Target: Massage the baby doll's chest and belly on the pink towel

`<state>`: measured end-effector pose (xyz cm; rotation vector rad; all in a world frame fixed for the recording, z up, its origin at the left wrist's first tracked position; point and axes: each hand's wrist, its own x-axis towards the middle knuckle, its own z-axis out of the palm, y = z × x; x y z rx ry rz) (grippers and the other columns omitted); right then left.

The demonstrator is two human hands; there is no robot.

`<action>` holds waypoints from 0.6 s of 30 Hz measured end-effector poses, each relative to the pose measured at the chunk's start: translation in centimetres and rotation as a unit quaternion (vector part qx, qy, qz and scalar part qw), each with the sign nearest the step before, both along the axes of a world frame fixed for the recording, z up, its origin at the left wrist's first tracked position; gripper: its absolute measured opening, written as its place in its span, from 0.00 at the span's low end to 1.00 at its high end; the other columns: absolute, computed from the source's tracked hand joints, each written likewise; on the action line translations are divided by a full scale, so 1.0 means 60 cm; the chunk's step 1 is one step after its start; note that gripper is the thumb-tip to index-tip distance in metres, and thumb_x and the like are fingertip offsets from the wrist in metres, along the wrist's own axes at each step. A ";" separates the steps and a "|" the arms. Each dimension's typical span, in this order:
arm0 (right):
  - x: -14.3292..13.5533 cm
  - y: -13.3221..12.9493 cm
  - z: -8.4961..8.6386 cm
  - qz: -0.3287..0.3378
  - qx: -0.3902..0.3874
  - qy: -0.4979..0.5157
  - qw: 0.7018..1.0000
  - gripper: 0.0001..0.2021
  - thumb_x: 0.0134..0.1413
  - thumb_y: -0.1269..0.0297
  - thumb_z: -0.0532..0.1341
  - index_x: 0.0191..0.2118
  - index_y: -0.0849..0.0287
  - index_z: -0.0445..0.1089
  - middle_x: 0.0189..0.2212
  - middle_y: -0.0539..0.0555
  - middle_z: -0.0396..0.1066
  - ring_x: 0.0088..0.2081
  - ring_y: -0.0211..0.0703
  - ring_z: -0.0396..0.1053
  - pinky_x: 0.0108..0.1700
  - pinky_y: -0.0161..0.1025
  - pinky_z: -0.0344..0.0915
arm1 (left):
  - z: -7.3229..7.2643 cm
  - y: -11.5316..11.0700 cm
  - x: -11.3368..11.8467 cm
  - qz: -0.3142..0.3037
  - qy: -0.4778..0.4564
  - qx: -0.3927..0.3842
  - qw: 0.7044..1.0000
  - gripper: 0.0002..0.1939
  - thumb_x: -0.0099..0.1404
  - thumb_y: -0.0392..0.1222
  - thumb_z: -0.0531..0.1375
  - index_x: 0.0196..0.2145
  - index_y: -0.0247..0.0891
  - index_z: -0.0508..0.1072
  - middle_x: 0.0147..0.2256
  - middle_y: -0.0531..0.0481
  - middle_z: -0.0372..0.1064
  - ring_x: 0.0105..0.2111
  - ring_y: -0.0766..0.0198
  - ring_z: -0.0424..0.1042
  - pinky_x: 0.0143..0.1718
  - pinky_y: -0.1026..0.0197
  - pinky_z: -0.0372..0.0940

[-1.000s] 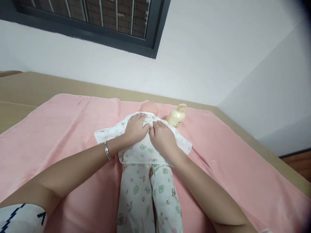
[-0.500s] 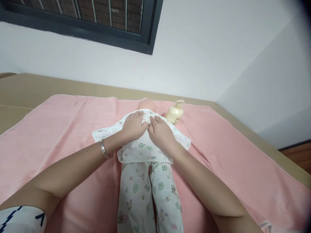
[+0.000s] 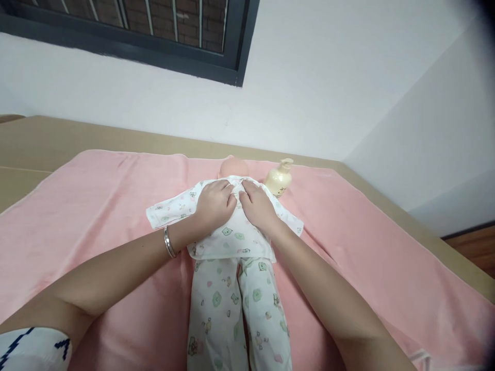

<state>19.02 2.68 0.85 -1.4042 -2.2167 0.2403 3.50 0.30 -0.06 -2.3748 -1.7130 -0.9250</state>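
A doll lies on its back, dressed in a white long-sleeved shirt and matching pants with a green and pink print. Its round pinkish head shows beyond the collar. My left hand, below a silver bangle, is on the upper chest of the shirt, fingers curled into the cloth. Beside it, my right hand has its fingers bent onto the shirt front near the collar. The two thumbs nearly meet at the middle. Fingertips and the fabric under them are partly hidden.
A cream pump bottle stands right of the doll's head. Pink cloth covers most of the tan surface. Behind it rises a white wall with a dark-framed barred window.
My left hand has shifted slightly right and its fingers are more curled. My right hand's fingers have moved slightly too. The shirt's shoulder edge sits a little lower; the bottle has not moved.
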 end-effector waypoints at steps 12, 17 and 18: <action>-0.014 -0.036 0.011 0.013 0.051 -0.017 0.998 0.19 0.63 0.68 0.52 0.55 0.59 0.73 0.59 0.57 0.70 0.64 0.48 0.62 0.66 0.46 0.57 | -0.003 0.015 -0.008 -0.014 -0.028 -0.040 0.999 0.20 0.68 0.38 0.48 0.53 0.32 0.72 0.53 0.39 0.72 0.55 0.49 0.69 0.58 0.47 0.63; -0.003 -0.006 0.004 0.030 0.020 0.000 0.999 0.23 0.67 0.62 0.51 0.62 0.62 0.67 0.64 0.60 0.63 0.67 0.50 0.57 0.69 0.50 0.51 | -0.011 0.013 -0.006 -0.019 -0.015 -0.010 1.000 0.19 0.68 0.37 0.48 0.50 0.34 0.73 0.50 0.39 0.73 0.53 0.49 0.70 0.57 0.48 0.64; -0.003 -0.004 0.003 0.026 0.018 0.002 1.000 0.23 0.67 0.62 0.51 0.63 0.62 0.66 0.64 0.60 0.63 0.67 0.50 0.57 0.69 0.50 0.50 | -0.012 0.013 -0.005 -0.017 -0.016 -0.011 1.000 0.19 0.68 0.38 0.48 0.51 0.34 0.73 0.52 0.39 0.72 0.54 0.50 0.69 0.58 0.48 0.63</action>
